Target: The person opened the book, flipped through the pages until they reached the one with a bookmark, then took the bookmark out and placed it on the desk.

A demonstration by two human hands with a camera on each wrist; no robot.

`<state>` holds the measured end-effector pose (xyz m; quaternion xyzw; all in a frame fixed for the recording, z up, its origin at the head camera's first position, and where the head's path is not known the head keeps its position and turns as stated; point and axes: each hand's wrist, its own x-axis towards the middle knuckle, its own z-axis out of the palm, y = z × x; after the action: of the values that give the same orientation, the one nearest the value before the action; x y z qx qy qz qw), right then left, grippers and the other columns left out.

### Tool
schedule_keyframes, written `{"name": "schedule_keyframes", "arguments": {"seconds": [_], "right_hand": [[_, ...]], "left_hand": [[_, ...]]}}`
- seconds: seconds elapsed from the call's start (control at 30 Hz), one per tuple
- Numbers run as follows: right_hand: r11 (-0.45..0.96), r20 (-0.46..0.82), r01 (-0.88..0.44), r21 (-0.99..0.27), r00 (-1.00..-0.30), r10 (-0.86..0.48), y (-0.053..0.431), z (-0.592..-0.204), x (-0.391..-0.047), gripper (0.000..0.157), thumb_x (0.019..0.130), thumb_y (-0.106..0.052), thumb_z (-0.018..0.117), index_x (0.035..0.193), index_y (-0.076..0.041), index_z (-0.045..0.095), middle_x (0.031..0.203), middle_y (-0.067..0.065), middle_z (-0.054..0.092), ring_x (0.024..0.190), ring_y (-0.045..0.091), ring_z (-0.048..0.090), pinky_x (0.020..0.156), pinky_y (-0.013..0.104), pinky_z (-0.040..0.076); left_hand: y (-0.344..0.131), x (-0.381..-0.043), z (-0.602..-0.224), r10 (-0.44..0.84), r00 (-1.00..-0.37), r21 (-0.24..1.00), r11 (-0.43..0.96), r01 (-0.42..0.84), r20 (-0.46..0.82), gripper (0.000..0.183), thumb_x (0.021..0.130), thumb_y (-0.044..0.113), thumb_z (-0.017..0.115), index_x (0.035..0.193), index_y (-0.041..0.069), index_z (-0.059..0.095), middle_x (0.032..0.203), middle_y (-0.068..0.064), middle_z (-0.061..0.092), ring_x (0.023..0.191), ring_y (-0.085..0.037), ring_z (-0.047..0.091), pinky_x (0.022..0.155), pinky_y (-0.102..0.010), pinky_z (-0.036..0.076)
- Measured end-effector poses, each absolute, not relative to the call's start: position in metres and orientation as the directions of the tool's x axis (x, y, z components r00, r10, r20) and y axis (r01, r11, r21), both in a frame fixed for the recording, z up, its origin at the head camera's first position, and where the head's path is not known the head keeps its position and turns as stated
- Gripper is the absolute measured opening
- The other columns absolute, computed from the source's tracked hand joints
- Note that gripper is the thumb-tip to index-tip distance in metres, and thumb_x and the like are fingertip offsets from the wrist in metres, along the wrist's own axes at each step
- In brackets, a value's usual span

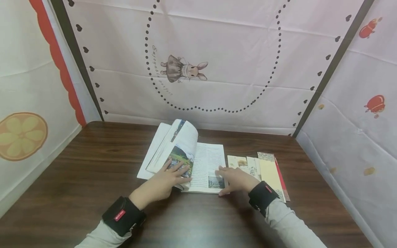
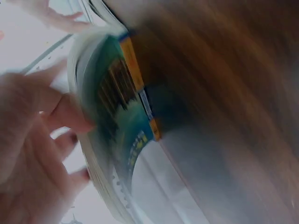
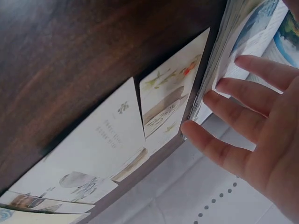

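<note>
An open book (image 1: 208,162) lies on the table, with a thick bundle of its left pages bowed upward. My left hand (image 1: 164,179) touches those raised pages, its fingers spread over a colour photo of a green landscape. In the left wrist view, that hand (image 2: 39,135) is beside the page edges, and the book's teal cover (image 2: 112,88) shows, blurred. At the lower right of the book, my right hand (image 1: 238,179) has its fingers spread over the page margin. The right wrist view shows this hand (image 3: 261,121) with straight, parted fingers at the page edges.
Several illustrated cards or bookmarks (image 1: 269,168) lie in a row right of the book, partly under the right hand. A red strip (image 1: 280,175) shows at their right end. Printed cloth walls (image 1: 235,69) surround the brown wooden table (image 1: 102,162).
</note>
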<state>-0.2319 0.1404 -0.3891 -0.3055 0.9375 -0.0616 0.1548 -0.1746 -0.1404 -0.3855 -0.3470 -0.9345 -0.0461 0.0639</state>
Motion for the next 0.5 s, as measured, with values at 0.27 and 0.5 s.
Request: {"name": "schedule_keyframes", "arguments": {"seconds": [0.27, 0.5], "right_hand": [[0.747, -0.184, -0.644, -0.166, -0.724, -0.665, 0.144, -0.388, -0.237, 0.041, 0.082, -0.023, 0.072, 0.119, -0.009, 0.062, 0.12, 0.011, 0.065, 0.1, 0.019, 0.063, 0.089, 0.038, 0.051], [0.66, 0.174, -0.734, 0.16, -0.637, -0.751, 0.137, -0.382, -0.237, 0.01, 0.08, -0.009, 0.071, 0.088, -0.015, 0.072, 0.085, -0.002, 0.073, 0.076, 0.012, 0.066, 0.073, 0.031, 0.051]], "left_hand": [[-0.146, -0.174, -0.396, 0.596, -0.746, -0.067, 0.792, 0.606, 0.297, 0.066, 0.07, -0.008, 0.071, 0.131, 0.012, 0.055, 0.139, -0.012, 0.051, 0.13, -0.032, 0.045, 0.107, -0.053, 0.035], [-0.14, -0.178, -0.397, 0.545, -0.709, -0.001, 0.793, 0.609, 0.447, 0.056, 0.068, -0.007, 0.075, 0.121, 0.002, 0.061, 0.126, -0.017, 0.061, 0.119, -0.031, 0.056, 0.098, -0.042, 0.047]]}}
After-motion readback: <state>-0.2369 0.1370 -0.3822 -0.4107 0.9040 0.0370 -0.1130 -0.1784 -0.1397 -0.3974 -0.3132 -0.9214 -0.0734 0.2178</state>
